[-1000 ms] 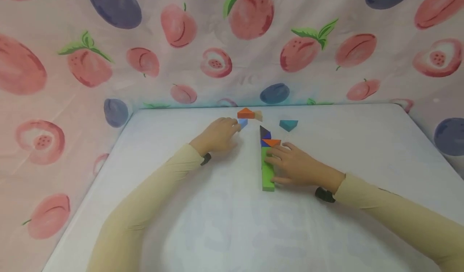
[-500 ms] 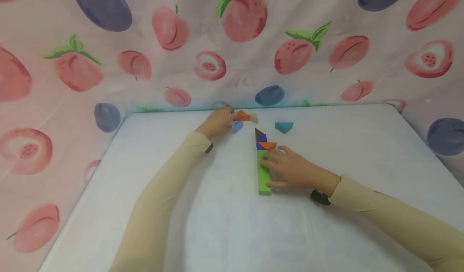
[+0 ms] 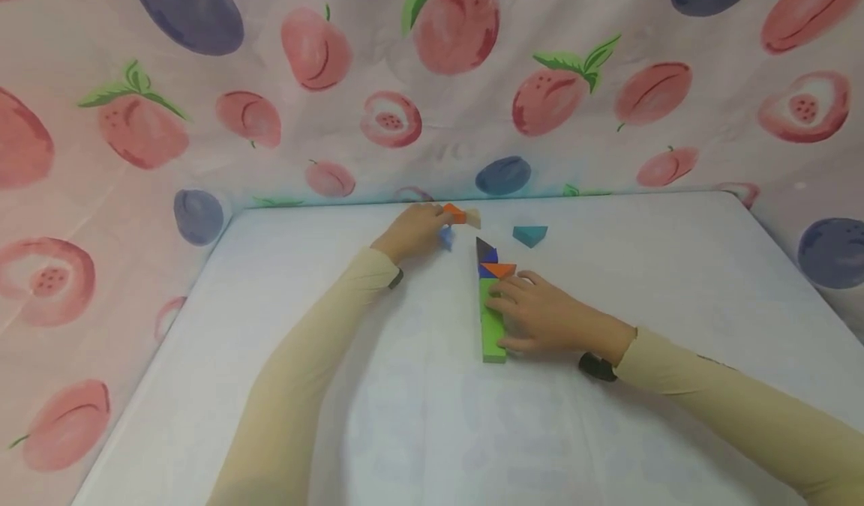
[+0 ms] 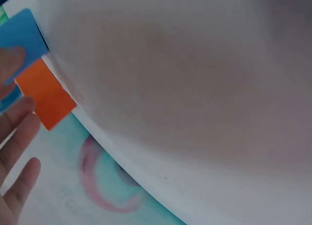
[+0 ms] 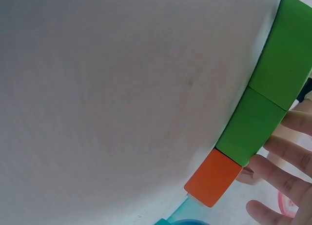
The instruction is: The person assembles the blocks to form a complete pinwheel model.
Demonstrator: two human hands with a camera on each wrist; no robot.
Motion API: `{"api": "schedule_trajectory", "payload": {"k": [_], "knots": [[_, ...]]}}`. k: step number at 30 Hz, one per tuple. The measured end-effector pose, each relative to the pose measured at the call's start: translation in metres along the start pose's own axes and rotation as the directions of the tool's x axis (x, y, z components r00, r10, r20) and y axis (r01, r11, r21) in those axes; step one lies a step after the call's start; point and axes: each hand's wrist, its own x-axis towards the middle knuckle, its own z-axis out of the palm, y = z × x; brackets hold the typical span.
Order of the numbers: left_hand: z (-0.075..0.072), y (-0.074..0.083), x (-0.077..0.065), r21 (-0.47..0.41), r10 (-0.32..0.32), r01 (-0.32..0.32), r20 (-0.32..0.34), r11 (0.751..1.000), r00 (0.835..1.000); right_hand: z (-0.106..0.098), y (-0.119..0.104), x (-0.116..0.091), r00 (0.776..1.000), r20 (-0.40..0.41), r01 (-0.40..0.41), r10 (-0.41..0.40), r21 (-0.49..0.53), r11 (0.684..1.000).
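Observation:
With thumb and fingers, my left hand (image 3: 415, 230) pinches a light blue triangular block (image 4: 27, 37) near the table's far edge. The same blue block (image 3: 446, 238) looks tilted in the head view. Close behind those fingers lies an orange triangular block (image 4: 46, 95). My right hand (image 3: 543, 309) rests its extended fingers on a row of green blocks (image 3: 493, 333); the right wrist view shows fingertips against the side of two green blocks (image 5: 253, 125). An orange triangle (image 3: 499, 270) adjoins the row's far end, followed by dark blue (image 3: 490, 255) and black (image 3: 482, 248) pieces.
A teal triangular block (image 3: 530, 236) lies apart at the back right. A pale wooden-coloured piece (image 3: 474, 218) touches the rear orange block. The white table (image 3: 675, 266) ends at a fruit-printed cloth (image 3: 452, 116) hanging behind it.
My left hand has reached further back and a little right, and the light blue block has turned in its fingers. My right hand stays at the green blocks.

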Motion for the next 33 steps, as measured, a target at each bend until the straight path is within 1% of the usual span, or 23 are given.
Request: {"api": "schedule_trajectory", "payload": {"k": [5, 11, 14, 18, 24, 33], "knots": [[-0.002, 0.014, -0.001, 0.002, 0.006, -0.006, 0.014, 1.0, 1.0, 0.0, 0.0, 0.001, 1.0, -0.002, 0.003, -0.003, 0.004, 1.0], [-0.006, 0.029, -0.001, 0.018, 0.032, -0.033, 0.056, 0.999, 0.998, -0.001, 0.001, 0.001, 1.0, -0.001, 0.001, -0.001, 0.003, 1.0], [-0.005, 0.033, -0.001, 0.026, 0.047, -0.049, 0.052, 0.998, 0.998, -0.001, 0.0, 0.001, 1.0, -0.003, 0.006, -0.006, 0.001, 1.0], [-0.004, 0.036, -0.001, 0.035, 0.053, -0.055, 0.06, 0.998, 0.997, -0.002, 0.0, 0.001, 1.0, -0.004, 0.009, -0.009, 0.002, 1.0], [-0.003, 0.037, -0.001, 0.041, 0.044, -0.047, 0.082, 0.998, 0.996, -0.002, 0.001, 0.001, 1.0, -0.01, 0.019, -0.019, -0.004, 1.0], [-0.005, 0.038, -0.002, 0.011, 0.036, -0.038, 0.104, 0.999, 0.994, -0.002, 0.001, 0.002, 1.0, -0.004, 0.016, -0.016, -0.011, 1.0]]}}
